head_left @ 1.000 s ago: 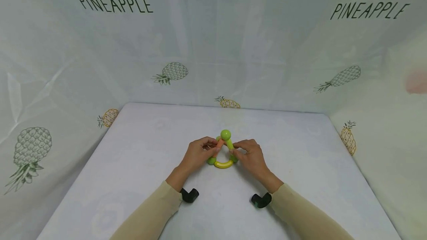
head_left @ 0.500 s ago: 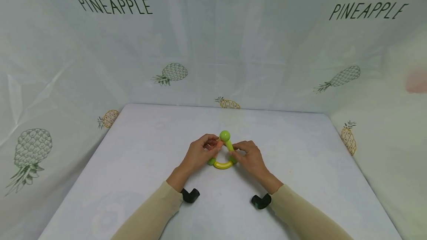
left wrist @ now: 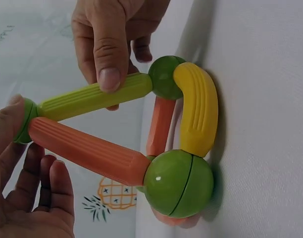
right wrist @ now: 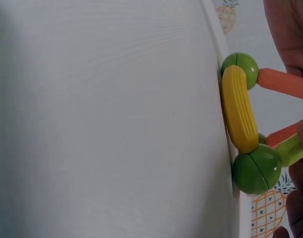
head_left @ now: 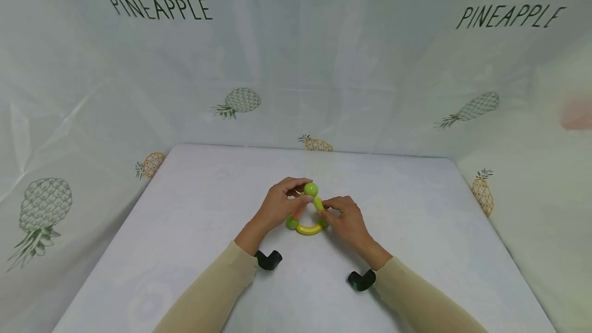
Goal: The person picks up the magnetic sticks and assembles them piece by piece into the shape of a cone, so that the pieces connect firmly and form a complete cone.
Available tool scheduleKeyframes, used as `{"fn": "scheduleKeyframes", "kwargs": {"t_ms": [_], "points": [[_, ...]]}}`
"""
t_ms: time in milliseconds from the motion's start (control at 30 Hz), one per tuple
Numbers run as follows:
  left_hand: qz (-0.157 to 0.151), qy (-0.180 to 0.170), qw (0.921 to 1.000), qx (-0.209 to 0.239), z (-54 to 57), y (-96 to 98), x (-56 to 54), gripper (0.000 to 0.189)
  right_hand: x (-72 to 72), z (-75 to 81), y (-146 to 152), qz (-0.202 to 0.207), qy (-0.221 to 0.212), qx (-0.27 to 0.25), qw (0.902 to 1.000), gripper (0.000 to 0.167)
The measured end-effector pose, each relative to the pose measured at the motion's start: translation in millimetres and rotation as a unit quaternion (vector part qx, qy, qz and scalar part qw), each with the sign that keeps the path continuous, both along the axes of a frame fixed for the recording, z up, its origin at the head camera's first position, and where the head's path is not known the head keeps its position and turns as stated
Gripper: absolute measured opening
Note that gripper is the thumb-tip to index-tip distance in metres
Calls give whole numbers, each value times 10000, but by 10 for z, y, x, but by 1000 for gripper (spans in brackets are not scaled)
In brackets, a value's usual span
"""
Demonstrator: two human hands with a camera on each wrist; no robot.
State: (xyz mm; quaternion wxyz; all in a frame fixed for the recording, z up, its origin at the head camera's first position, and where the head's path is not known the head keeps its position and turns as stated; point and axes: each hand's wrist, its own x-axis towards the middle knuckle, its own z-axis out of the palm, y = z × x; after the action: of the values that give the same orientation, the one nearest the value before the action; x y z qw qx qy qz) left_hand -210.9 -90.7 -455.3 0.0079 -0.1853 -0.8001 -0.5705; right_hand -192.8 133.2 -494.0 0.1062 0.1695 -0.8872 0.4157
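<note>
A toy frame of rods and green balls stands on the white table. My left hand (head_left: 282, 202) holds the green ball (head_left: 311, 189) at its top between thumb and fingers. My right hand (head_left: 344, 220) pinches the lime-green rod (left wrist: 92, 99) that slopes down from that ball. An orange rod (left wrist: 89, 151) slopes from the top ball to a lower green ball (left wrist: 178, 183). Between two lower balls, a curved yellow rod (left wrist: 200, 109) lies along the table. More orange rods show behind, partly covered by the hands and the other pieces.
The white table (head_left: 208, 184) spreads out on every side of the frame. Behind it hangs a pale curtain (head_left: 370, 66) printed with pineapples. A black wrist camera (head_left: 269, 260) juts out below the left wrist, another black wrist camera (head_left: 362, 280) below the right.
My left hand has moved up and right from beside the orange rod and now holds the top ball. The right hand stays on the lime-green rod.
</note>
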Motion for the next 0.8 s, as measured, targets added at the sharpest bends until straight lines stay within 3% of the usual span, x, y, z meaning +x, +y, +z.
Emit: {"fn": "scheduleKeyframes", "kwargs": {"t_ms": [467, 800], "points": [[18, 154, 9998, 120, -46, -27, -11, 45, -14, -33, 7, -80, -190, -47, 9998, 20], [281, -225, 9993, -32, -210, -129, 10, 47, -20, -25, 129, -313, -646, -197, 9972, 26]]}}
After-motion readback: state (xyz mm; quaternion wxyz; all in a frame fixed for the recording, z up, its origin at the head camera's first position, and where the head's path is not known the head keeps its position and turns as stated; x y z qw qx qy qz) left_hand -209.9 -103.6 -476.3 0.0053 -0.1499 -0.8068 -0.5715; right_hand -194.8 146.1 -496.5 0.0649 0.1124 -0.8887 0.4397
